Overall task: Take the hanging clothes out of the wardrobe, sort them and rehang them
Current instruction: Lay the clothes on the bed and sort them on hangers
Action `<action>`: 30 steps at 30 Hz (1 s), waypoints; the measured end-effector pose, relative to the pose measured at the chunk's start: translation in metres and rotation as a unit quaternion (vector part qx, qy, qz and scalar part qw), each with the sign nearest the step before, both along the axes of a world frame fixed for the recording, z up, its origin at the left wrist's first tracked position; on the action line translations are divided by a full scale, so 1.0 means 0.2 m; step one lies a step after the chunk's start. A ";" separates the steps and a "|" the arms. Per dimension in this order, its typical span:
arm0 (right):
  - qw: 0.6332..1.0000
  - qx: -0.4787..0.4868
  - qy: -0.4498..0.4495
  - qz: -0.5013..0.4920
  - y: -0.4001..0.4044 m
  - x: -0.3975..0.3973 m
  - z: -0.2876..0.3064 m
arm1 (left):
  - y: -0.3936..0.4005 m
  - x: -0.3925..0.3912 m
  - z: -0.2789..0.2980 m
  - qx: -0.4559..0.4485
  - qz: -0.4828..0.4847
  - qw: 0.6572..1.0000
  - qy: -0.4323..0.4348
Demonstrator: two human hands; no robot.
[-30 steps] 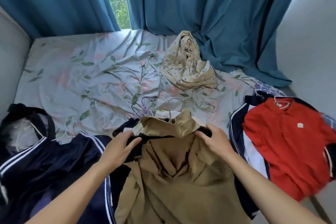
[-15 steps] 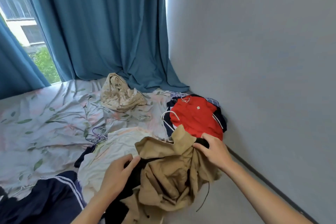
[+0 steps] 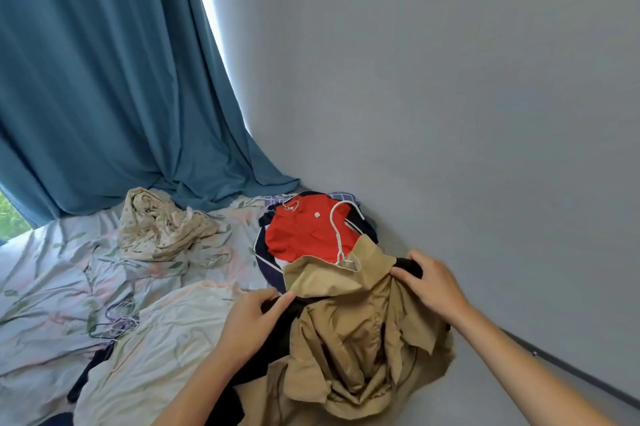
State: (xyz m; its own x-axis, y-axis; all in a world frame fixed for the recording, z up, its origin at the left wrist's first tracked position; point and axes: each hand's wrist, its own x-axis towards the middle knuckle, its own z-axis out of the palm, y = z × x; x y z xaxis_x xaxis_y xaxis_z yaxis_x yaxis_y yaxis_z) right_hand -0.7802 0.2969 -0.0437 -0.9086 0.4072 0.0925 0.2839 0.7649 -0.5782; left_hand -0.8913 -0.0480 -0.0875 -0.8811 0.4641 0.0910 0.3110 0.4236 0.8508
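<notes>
A tan jacket [image 3: 360, 339] on a white hanger [image 3: 337, 235], with a black garment [image 3: 410, 266] under it, is held up over the bed's right side. My left hand [image 3: 252, 321] grips its left shoulder and my right hand [image 3: 433, 287] grips the right shoulder. Just beyond lies a red shirt [image 3: 308, 235] on top of a navy striped garment [image 3: 265, 252] by the wall.
The bed [image 3: 52, 280] has a pale leaf-print sheet. A crumpled cream cloth [image 3: 162, 231] lies near the blue curtain [image 3: 104, 96]. Loose wire hangers [image 3: 117, 321] lie beside a pale garment [image 3: 166, 339]. A grey wall [image 3: 450, 96] closes the right side.
Both hands have carried the tan jacket to the right, toward the red shirt and the wall. The view has swung right and the navy clothes on the left have left the frame.
</notes>
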 end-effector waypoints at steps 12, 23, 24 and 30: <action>0.974 -0.201 0.055 0.087 0.44 -0.48 0.27 | 1.03 -0.08 0.05 0.001 0.101 0.994 0.033; 0.966 -0.234 0.105 -0.014 0.62 -0.96 0.23 | 1.29 -0.31 -0.02 0.075 0.043 0.993 -0.085; 0.964 -0.244 0.100 -0.021 0.66 -0.97 0.21 | 1.31 -0.38 -0.03 0.074 0.046 0.993 -0.076; 0.934 -0.318 0.125 -0.099 0.90 -0.98 0.16 | 1.58 -0.76 -0.02 0.040 0.002 0.999 -0.006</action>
